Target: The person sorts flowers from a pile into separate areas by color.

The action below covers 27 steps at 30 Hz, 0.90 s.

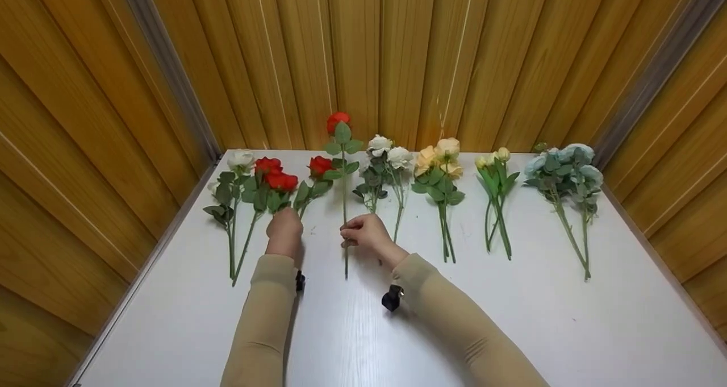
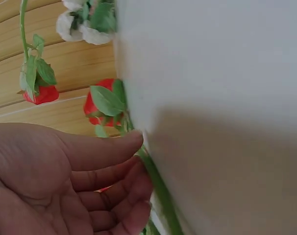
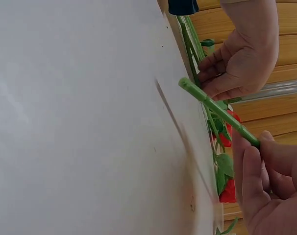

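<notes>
Between its thumb and fingertips, my right hand [image 1: 368,232] pinches the stem of a red rose [image 1: 339,123] that stands raised above the table, bloom up. The cut lower end of this stem [image 3: 219,111] shows in the right wrist view. My left hand [image 1: 284,232] is low at the table, its thumb and curled fingertips at the stem [image 2: 160,188] of another red rose [image 1: 320,166]. The bloom lies to the right of that hand, and the hand hides part of the stem in the head view. Two red roses [image 1: 281,181] lie just beyond the left hand.
On the white table [image 1: 341,341] lie white roses at the left [image 1: 241,161], more white flowers [image 1: 398,157], peach roses [image 1: 446,158], pale yellow tulips [image 1: 493,159] and light blue flowers [image 1: 573,162]. Wood-patterned walls [image 1: 406,51] enclose the back and sides.
</notes>
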### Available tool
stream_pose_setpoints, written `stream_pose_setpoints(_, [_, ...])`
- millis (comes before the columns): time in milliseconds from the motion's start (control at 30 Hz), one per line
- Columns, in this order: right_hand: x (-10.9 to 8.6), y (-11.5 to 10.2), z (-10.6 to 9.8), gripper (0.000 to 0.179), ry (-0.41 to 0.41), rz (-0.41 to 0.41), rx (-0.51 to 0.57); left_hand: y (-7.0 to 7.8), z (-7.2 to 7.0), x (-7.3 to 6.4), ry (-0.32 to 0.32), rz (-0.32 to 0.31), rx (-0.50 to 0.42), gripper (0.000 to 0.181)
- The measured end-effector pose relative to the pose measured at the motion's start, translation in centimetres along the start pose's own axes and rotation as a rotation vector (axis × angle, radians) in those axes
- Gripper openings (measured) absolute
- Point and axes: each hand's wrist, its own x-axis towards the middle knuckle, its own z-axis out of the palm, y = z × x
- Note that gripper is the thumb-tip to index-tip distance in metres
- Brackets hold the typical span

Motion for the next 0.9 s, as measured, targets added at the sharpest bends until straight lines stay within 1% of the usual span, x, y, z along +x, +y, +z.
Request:
stream_pose_setpoints(133, [0.4,0.3,0.1,0.018,0.003,0.018,-0.010,-0.4,0.0,0.1,-0.023,-0.007,0.017,0.030])
stream_pose_setpoints(233, [0.8,0.7,0.2,0.018,0.003,0.028,-0.016,-0.5,-0.2,-0.1,-0.048,-0.016,-0.023,0.026])
stream_pose_setpoints(267, [0.9,0.8,0.3,0.017,0.003,0.033,-0.016,-0.6,-0.3,-0.1,-0.061,-0.018,-0.060,0.024])
stream_pose_setpoints(300, [1.0,0.9,0.4,0.017,0.005,0.038,-0.017,-0.6,-0.5,-0.2,-0.081,-0.024,-0.124,0.022])
stream_pose_setpoints(400, [1.1,1.0,0.6,0.015,0.011,0.062,-0.008,-0.6,-0.9,-0.4,-0.126,-0.037,-0.335,0.020])
stream_pose_setpoints(500, [1.2,1.0,0.9,0.016,0.014,0.076,0.001,-0.5,-1.6,-0.7,-0.159,-0.056,-0.552,0.024])
stream_pose_setpoints(567, [1.3,1.0,1.1,0.016,0.014,0.074,-0.011,-0.4,-2.1,-0.9,-0.152,-0.052,-0.630,0.029])
stream_pose_setpoints(667, [1.5,0.9,1.5,0.016,0.018,0.070,-0.061,-0.1,-2.6,-1.2,-0.146,-0.055,-0.741,0.036])
stream_pose_setpoints(767, [1.6,1.1,1.8,0.015,0.034,0.074,-0.105,0.2,-2.8,-1.5,-0.130,-0.048,-0.832,0.038])
stream_pose_setpoints(833, [1.7,1.3,1.9,0.014,0.044,0.080,-0.115,0.4,-2.8,-1.7,-0.119,-0.034,-0.887,0.039])
stream_pose_setpoints(900, [1.8,1.5,2.0,0.014,0.053,0.078,-0.115,0.5,-2.8,-1.8,-0.111,-0.016,-0.922,0.040])
